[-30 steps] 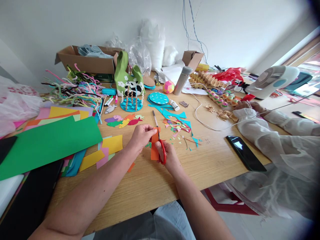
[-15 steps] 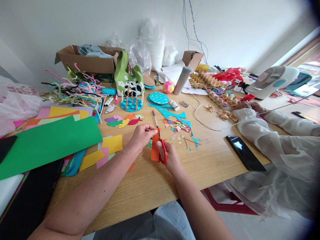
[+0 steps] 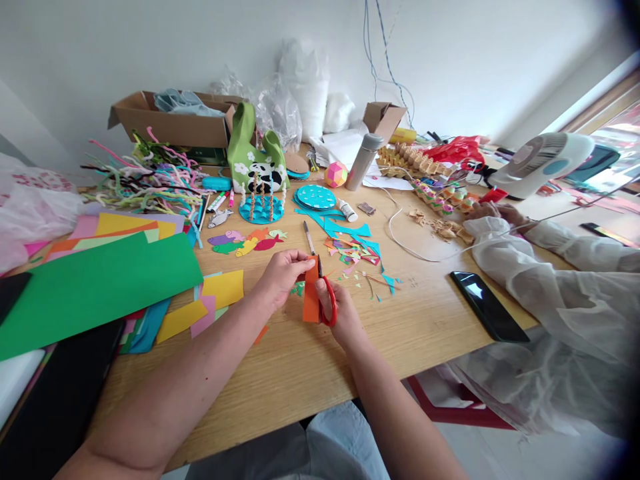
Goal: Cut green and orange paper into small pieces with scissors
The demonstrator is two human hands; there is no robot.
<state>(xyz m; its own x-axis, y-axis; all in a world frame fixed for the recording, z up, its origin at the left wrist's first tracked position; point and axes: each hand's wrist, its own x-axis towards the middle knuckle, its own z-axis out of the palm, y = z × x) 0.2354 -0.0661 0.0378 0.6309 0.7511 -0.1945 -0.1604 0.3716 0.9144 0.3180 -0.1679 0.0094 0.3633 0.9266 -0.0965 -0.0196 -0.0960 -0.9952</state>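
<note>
My left hand pinches the top of an orange paper strip between thumb and fingers. In my right hand are red-handled scissors, their dark blades upright along the strip's right edge near the top. Beyond my hands a pen lies on the table. Several colourful paper fish lie to the left of it. Small green paper bits show beside my left hand. Mixed paper scraps and blue offcuts are scattered to the right.
Green card and other coloured sheets cover the left side. A black phone lies right, by a co-worker's white sleeves. At the back stand a grey bottle, a panda bag and a blue craft stand. A white cable crosses the table.
The scissors have tilted and shifted slightly right, and their handles have spread a little away from the orange strip. My left hand keeps its pinch on the strip.
</note>
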